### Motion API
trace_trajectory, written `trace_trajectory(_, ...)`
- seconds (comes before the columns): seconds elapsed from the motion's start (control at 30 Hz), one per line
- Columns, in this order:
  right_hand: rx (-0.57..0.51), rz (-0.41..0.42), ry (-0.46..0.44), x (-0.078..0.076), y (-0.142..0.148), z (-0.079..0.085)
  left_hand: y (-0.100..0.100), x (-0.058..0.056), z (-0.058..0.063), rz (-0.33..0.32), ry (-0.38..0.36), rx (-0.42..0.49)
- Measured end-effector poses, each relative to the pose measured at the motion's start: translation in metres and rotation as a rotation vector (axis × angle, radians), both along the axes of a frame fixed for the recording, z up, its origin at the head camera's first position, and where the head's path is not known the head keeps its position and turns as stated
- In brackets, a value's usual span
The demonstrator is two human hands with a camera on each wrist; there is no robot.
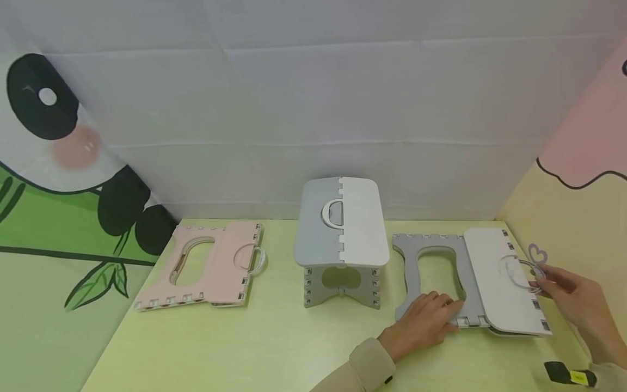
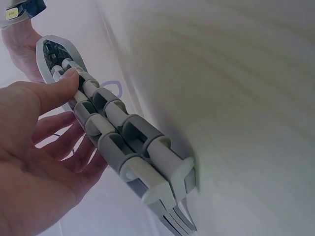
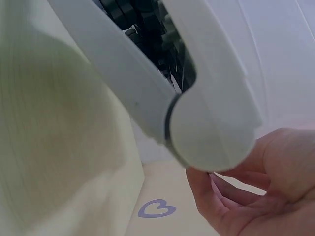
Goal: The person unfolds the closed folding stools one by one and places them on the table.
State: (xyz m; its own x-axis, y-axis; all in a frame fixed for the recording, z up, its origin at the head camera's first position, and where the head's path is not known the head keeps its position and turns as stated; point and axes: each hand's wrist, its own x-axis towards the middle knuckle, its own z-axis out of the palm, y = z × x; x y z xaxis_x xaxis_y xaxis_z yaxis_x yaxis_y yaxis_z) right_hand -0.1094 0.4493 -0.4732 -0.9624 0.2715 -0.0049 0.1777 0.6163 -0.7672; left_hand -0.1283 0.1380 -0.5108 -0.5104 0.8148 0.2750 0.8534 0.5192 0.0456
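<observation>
A folded step stool [image 1: 504, 283] with a white top half and grey legs is at the right of the table in the head view. My left hand [image 1: 425, 324] grips the near edge of its grey leg panel; the left wrist view shows the thumb on the hinged edge [image 2: 115, 125] and the other fingers behind. At the stool's right side, my right hand [image 1: 575, 296] pinches the thin carry handle [image 1: 531, 263]. In the right wrist view the stool's white end [image 3: 214, 132] covers the fingertips.
An unfolded stool [image 1: 362, 218] with a blue-grey and white top stands at the middle back of the table [image 1: 274, 348]. A folded pink stool [image 1: 227, 267] lies at the left. White cloth [image 1: 313, 109] hangs behind, with printed walls at both sides.
</observation>
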Motion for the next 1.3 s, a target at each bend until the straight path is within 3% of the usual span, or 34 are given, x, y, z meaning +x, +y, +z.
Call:
trace_trajectory(0.27, 0.125, -0.042, 0.014, 0.002, -0.004, 0.008, -0.001, 0.0, 0.0, -0.017, -0.024, 0.02)
trace_trajectory(0.53, 0.001, -0.014, 0.066, 0.008, -0.004, 0.014, -0.001, 0.0, -0.001, -0.021, -0.101, 0.047)
trace_trajectory(0.93, 0.031, -0.007, 0.068, 0.013, -0.003, 0.023, -0.002, 0.002, 0.003, -0.033, -0.162, 0.079)
trace_trajectory(1.17, 0.145, -0.028, 0.049, 0.015, -0.005, 0.035, -0.003, 0.003, 0.005, -0.065, -0.14, 0.123)
trace_trajectory(1.3, 0.139, -0.039, 0.05, 0.017, -0.008, 0.04, -0.004, 0.004, 0.005, -0.08, -0.143, 0.135)
